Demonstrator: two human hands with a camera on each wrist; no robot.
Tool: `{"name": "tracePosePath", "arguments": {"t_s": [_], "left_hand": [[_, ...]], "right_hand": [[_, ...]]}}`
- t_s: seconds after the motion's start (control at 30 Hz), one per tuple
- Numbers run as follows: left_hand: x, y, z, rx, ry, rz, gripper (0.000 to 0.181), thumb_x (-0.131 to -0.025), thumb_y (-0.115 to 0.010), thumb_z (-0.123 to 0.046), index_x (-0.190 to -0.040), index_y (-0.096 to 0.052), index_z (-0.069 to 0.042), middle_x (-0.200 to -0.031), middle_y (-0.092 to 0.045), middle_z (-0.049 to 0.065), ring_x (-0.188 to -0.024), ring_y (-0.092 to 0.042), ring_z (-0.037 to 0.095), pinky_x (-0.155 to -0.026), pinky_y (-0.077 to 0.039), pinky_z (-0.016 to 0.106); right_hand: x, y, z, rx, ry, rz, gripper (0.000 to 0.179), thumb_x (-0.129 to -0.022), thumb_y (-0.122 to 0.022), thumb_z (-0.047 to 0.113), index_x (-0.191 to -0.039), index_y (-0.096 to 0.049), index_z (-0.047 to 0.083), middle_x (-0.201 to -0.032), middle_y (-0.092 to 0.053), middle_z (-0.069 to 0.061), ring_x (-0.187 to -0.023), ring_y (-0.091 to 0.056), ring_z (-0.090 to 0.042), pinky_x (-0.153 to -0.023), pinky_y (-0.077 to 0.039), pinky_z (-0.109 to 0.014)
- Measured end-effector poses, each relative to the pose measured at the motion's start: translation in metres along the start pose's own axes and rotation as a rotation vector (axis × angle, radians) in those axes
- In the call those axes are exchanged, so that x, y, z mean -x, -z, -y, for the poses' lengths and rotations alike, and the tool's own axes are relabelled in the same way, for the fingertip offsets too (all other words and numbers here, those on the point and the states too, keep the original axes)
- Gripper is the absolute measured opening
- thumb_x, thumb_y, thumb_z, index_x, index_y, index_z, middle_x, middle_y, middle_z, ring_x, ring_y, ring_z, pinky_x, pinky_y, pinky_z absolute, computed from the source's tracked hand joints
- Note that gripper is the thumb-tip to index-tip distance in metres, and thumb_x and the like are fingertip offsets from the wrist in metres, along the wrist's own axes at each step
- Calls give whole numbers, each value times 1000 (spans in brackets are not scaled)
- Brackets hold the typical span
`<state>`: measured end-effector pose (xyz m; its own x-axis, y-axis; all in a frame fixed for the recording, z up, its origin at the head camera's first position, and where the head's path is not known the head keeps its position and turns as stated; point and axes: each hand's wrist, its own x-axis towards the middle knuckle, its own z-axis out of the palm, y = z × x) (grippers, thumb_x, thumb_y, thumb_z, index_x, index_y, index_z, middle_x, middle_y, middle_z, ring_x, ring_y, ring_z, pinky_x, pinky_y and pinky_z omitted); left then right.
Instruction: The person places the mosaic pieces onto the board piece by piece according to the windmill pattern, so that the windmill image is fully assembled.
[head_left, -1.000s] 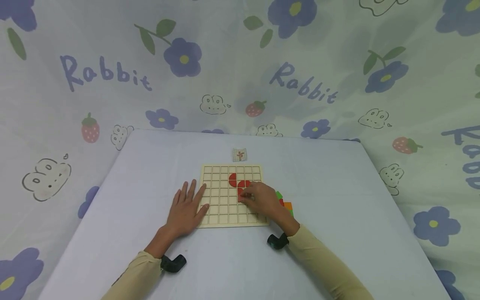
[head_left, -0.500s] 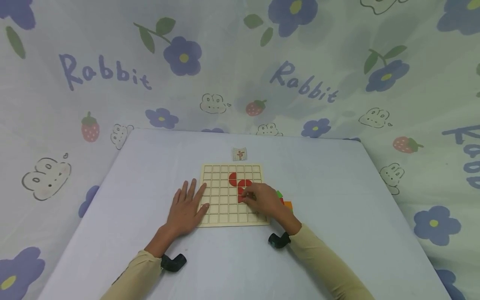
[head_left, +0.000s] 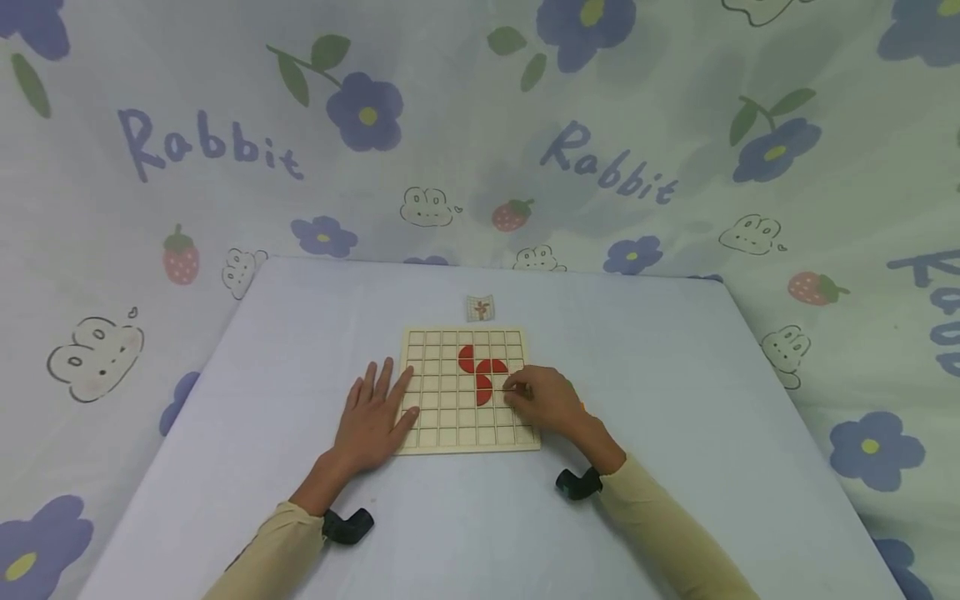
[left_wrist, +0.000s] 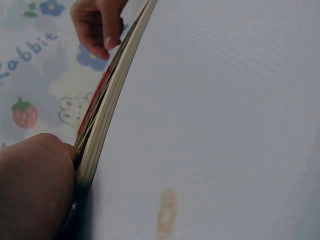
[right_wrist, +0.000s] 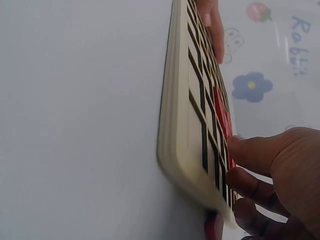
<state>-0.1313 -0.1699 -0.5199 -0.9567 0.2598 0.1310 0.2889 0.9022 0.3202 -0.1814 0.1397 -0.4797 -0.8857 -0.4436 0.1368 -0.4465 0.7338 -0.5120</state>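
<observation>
A pale wooden board [head_left: 442,417] with a raised grid lies on the white table. Red half-round shapes sit in its cells: an upper one [head_left: 467,359], one to the right [head_left: 495,367] and a lower one [head_left: 483,390]. My left hand [head_left: 369,425] rests with spread fingers on the board's left edge. Over the right part of the board hovers my right hand [head_left: 546,402]; the right wrist view shows its bent fingers [right_wrist: 252,150] apart, with no piece visible between them. Loose coloured pieces right of the board are mostly hidden behind this hand.
A small card [head_left: 481,308] with a red pattern on a grid lies just behind the board. A patterned cloth [head_left: 480,150] hangs behind the table. In the right wrist view, a red piece [right_wrist: 214,227] lies beside the board's corner.
My right hand has let go of the lower red piece and moved right, uncovering it in the grid. It now covers most of the loose pieces. My left hand stays in place.
</observation>
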Motion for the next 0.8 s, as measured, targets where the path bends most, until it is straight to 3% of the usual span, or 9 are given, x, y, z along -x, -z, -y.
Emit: {"name": "tracePosePath", "arguments": {"t_s": [0.27, 0.5, 0.67, 0.8], "left_hand": [[-1, 0, 1, 0, -2, -7, 66, -101, -44, -45, -156, -28, -12, -161, -13, 22, -147, -4, 42, -114, -7, 57], [-1, -3, 2, -6, 1, 7, 67, -101, -43, -46, -157, -27, -12, -161, -11, 21, -147, -2, 41, -114, -5, 56], [0, -1, 1, -3, -10, 0, 66, -102, -44, -44, -156, -28, -11, -160, -13, 23, -146, -4, 44, -113, -8, 58], [0, 2, -1, 10, -14, -18, 65, -101, -47, -41, -155, -31, -9, -159, -16, 25, -145, -7, 46, -113, -10, 60]], "right_hand": [[18, 13, -25, 72, -99, -17, 8, -87, -77, 19, -93, -75, 16, -74, -57, 11, -64, -49, -9, -57, -43, -29], [36, 23, -40, 23, -171, -6, 12, -85, -78, 14, -97, -76, 13, -80, -62, 10, -66, -51, -10, -58, -45, -28], [45, 28, -44, 30, -183, -13, 17, -81, -81, 14, -97, -76, 11, -84, -61, 7, -70, -52, -12, -59, -45, -29], [46, 24, -45, 90, -132, -44, 26, -80, -83, 23, -104, -77, 13, -94, -61, 2, -82, -51, -16, -63, -45, -29]]}}
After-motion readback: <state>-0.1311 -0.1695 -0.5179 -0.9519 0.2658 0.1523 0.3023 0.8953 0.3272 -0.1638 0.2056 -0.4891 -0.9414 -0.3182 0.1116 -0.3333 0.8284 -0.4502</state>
